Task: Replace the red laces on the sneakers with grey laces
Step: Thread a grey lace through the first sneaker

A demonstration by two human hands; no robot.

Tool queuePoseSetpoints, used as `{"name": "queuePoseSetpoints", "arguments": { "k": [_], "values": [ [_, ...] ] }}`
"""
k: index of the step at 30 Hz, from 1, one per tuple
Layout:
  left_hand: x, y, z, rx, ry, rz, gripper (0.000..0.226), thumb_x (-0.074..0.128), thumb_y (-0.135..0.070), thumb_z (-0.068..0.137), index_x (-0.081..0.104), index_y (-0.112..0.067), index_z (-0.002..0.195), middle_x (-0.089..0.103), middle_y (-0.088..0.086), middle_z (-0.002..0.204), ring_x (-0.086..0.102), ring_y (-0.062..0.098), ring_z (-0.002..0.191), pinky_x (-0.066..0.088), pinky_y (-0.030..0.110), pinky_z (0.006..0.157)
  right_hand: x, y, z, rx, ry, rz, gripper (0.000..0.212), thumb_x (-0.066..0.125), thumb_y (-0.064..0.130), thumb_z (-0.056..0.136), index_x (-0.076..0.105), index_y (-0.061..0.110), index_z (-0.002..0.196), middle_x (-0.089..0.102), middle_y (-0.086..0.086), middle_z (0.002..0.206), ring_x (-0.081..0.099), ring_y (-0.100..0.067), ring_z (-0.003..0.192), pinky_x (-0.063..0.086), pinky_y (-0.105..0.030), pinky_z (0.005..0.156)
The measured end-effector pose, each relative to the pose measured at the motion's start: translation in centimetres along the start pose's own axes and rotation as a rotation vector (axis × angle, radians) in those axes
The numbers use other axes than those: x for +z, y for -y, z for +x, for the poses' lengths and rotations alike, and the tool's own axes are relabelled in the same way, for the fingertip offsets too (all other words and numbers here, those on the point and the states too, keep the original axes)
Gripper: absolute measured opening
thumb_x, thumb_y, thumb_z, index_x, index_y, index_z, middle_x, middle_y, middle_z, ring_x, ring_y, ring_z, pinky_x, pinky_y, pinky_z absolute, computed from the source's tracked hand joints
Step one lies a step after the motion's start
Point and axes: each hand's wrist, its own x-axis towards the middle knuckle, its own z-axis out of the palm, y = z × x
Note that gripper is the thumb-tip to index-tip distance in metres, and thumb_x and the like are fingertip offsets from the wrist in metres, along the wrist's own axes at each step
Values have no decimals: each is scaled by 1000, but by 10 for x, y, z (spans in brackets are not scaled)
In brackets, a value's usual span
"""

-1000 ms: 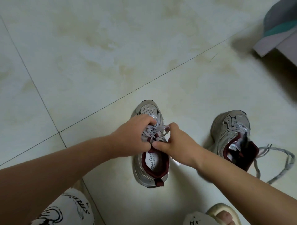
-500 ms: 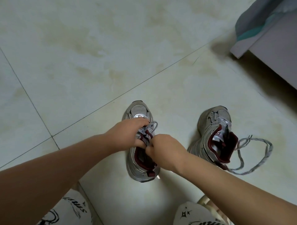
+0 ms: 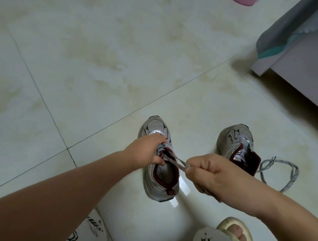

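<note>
Two grey sneakers with dark red lining stand on the tiled floor. My left hand grips the laced tongue area of the left sneaker. My right hand pinches both strands of that shoe's grey lace and holds them taut toward me, over the shoe's opening. The right sneaker stands apart, with its own grey lace trailing loose in a loop on the floor to its right. No red lace is in view.
A bed or cabinet corner with a grey and teal cloth hanging over it stands at the upper right. My foot in a beige slipper and patterned trouser legs show at the bottom. A pink object peeks in at the top edge.
My right hand has drawn back from the left shoe's tongue toward me, pulling the two grey lace strands out taut. My left hand stays on the shoe.
</note>
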Motion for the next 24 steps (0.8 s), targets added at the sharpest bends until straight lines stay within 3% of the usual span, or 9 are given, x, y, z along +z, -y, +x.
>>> {"name": "queuePoseSetpoints", "arguments": {
  "k": [5, 7, 10, 13, 16, 18, 20, 22, 24],
  "values": [
    [-2, -14, -10, 130, -117, 46, 38, 69, -33, 76, 58, -18, 109, 57, -4, 107, 52, 16, 104, 42, 33, 88, -6, 0, 22, -52, -142, 78, 38, 49, 17, 93, 44, 8, 56, 35, 3, 47, 28, -5, 40, 25, -12, 40],
    [-4, -25, -19, 190, -211, -26, 22, 64, -32, 81, 63, -16, 97, 57, -3, 94, 54, 19, 95, 41, 30, 82, -8, 3, 31, -100, -164, 60, 37, 53, 21, 90, 47, 2, 58, 36, 2, 49, 30, -8, 45, 26, -15, 43],
    [-14, -43, -28, 135, -213, -250, 19, 48, -31, 86, 62, -22, 77, 63, 5, 81, 59, 22, 81, 47, 39, 76, -8, 5, 45, -126, -189, 190, 36, 54, 32, 88, 60, 9, 62, 47, 0, 54, 40, -9, 50, 34, -16, 48],
    [-36, -50, -23, -62, -276, -531, 23, 45, -10, 92, 63, -21, 81, 66, 6, 76, 61, 19, 70, 49, 34, 72, -6, -6, 67, -52, -423, 433, 26, 47, 13, 90, 66, 15, 73, 58, -1, 66, 49, -13, 58, 41, -22, 54],
    [-57, -51, -16, -151, -338, -731, 31, 40, -3, 93, 60, -18, 75, 55, -1, 62, 51, 4, 51, 43, 18, 55, 10, -18, 86, 14, -412, 280, 27, 43, -5, 86, 63, 12, 94, 61, -3, 80, 52, -13, 65, 44, -19, 60],
    [-64, -53, -13, -156, -314, -843, 31, 38, -3, 94, 59, -14, 75, 48, -2, 55, 46, 5, 46, 40, 14, 50, 23, -26, 93, -27, -355, 31, 10, 50, 3, 88, 60, 2, 86, 59, -11, 76, 49, -22, 66, 44, -29, 66],
    [-67, -55, -13, -161, -275, -900, 28, 37, -12, 97, 57, -13, 77, 43, -3, 54, 43, 7, 45, 39, 13, 49, 27, -28, 98, -51, -398, -32, 23, 55, 13, 89, 56, 5, 67, 52, -4, 60, 44, -16, 58, 37, -29, 60],
    [-69, -55, -12, -180, -277, -927, 27, 36, -17, 99, 57, -14, 82, 42, -3, 56, 41, 8, 47, 40, 16, 52, 24, -25, 103, -57, -475, 128, 29, 53, 13, 90, 56, 12, 61, 55, 2, 55, 47, -12, 55, 40, -29, 61],
    [-73, -54, -9, -213, -343, -853, 27, 34, -23, 99, 58, -14, 91, 46, -4, 60, 44, 9, 52, 41, 21, 59, 19, -19, 106, -45, -523, 356, 28, 49, 11, 93, 60, 10, 68, 56, 0, 53, 50, -15, 53, 45, -30, 61]
  ]
}}
